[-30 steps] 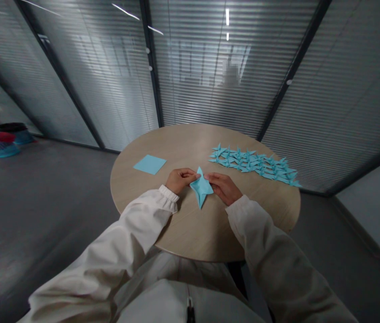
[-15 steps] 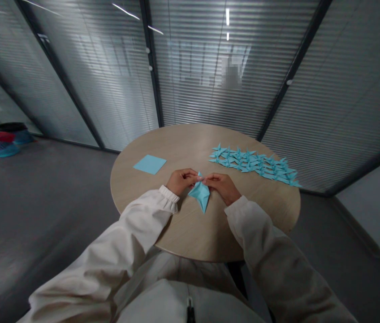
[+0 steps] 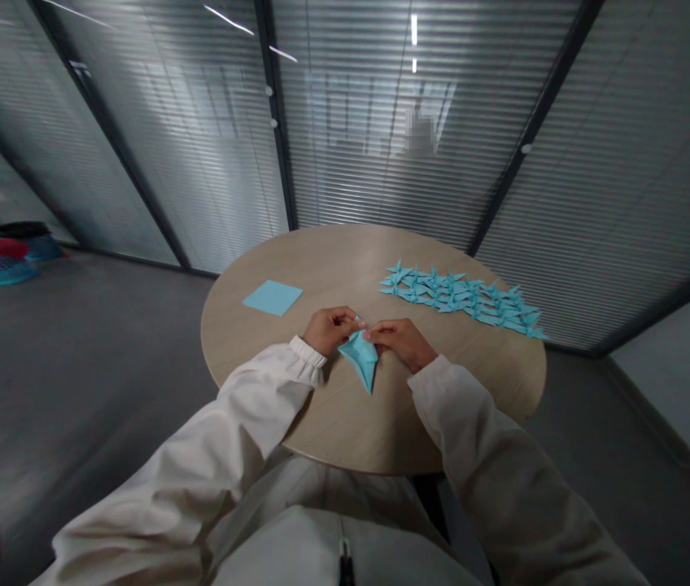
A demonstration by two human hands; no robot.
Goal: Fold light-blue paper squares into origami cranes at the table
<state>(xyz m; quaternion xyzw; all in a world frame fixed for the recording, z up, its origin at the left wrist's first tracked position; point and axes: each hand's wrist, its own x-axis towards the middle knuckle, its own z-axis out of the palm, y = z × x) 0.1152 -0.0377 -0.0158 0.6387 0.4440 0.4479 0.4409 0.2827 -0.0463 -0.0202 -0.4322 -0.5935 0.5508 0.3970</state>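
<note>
Midway across the table (image 3: 333, 256), we are clamping the fingers of our left hand (image 3: 324, 330) and right hand (image 3: 407, 342) on the folded paper (image 3: 362, 358), probably to control its creases, with paper birds (image 3: 443, 293) resting at the table's far right.

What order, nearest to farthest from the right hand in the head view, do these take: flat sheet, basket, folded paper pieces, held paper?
From the right hand:
1. Held paper: in its grip, on its left.
2. Folded paper pieces: right side of the table.
3. Flat sheet: left side.
4. Basket: far left, beyond the table.
</note>
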